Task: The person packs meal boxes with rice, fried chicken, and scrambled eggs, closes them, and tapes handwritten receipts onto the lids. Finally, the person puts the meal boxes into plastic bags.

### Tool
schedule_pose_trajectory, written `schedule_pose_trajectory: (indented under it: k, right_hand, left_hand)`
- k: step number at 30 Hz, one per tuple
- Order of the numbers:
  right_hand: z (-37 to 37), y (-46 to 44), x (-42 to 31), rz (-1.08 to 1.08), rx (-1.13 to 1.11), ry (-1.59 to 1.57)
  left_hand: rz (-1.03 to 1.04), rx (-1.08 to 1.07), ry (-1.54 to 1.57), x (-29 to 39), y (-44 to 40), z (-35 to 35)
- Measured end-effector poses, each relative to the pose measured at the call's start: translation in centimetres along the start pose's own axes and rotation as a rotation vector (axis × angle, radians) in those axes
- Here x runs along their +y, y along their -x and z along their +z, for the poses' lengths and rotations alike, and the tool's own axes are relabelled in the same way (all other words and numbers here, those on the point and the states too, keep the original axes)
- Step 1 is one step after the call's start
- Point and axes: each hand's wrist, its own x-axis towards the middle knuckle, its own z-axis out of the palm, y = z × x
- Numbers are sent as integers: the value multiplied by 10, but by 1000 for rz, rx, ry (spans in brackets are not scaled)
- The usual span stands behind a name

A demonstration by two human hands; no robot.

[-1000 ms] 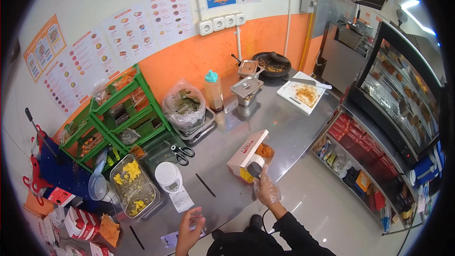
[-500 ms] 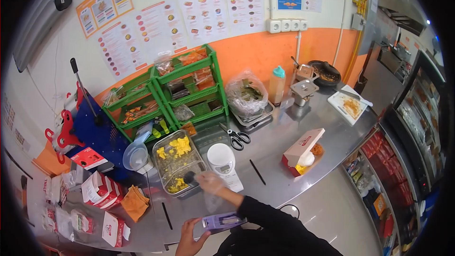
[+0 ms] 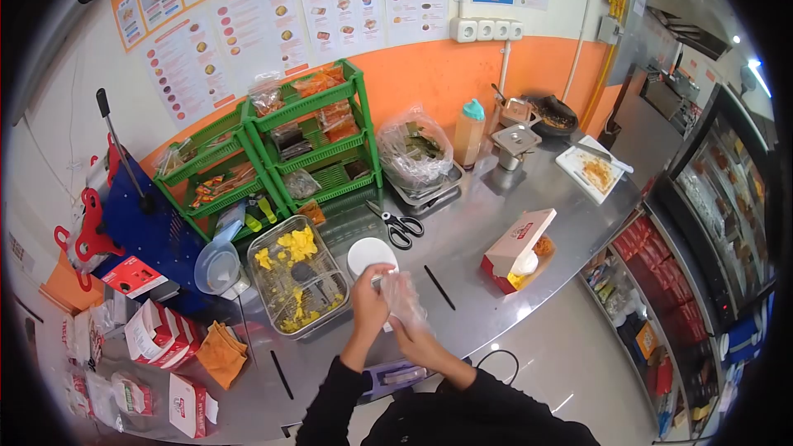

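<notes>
Both hands meet over the counter's front part, at a clear, crumpled plastic glove (image 3: 404,301). My left hand (image 3: 371,301) pinches its upper end with closed fingers. From below, my right hand (image 3: 420,345) grips the lower end; its fingertips are partly hidden by the plastic. Just behind them stands a white round scale (image 3: 371,256), partly covered by my left hand. To the left is a metal tray (image 3: 263,291) with scrambled egg (image 3: 297,241) and a dark spoon (image 3: 305,273) lying inside. Under my wrists, a purple box (image 3: 395,377) sits at the counter edge.
An open food box (image 3: 516,249) stands at right, near a black stick (image 3: 439,287). Scissors (image 3: 396,225), green racks (image 3: 310,161) and a bottle (image 3: 469,136) are behind. Left are an orange cloth (image 3: 221,354) and red-white boxes (image 3: 161,334). A knife lies on a cutting board (image 3: 590,172).
My right hand has let go of the spoon in the tray and moved toward my body. My left hand has come up from beside the purple box to the glove. The view shifted slightly.
</notes>
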Motion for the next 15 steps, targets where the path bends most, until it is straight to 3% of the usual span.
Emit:
schedule_pose_trajectory:
  k: [3,5,6,8,9,13,15]
  right_hand:
    - [-61,1,24,173,-369,-404]
    - [-83,-11,35,493,-240,-248]
    - [-90,-14,40,649,-175,-163]
    - [-77,3,91,473,-150,426]
    - [-69,11,117,370,-138,713]
    - [-57,17,165,485,-398,653]
    - [-57,10,170,563,-578,654]
  left_hand:
    - [22,213,66,-51,-73,23]
    - [-4,300,-38,-94,-124,15]
    - [-151,236,150,-164,-161,5]
    - [-289,200,224,-206,-185,2]
    - [-282,224,107,-180,-180,-3]
    - [-309,428,-403,-154,-172,-13]
    - [-430,334,-297,-143,-179,-18]
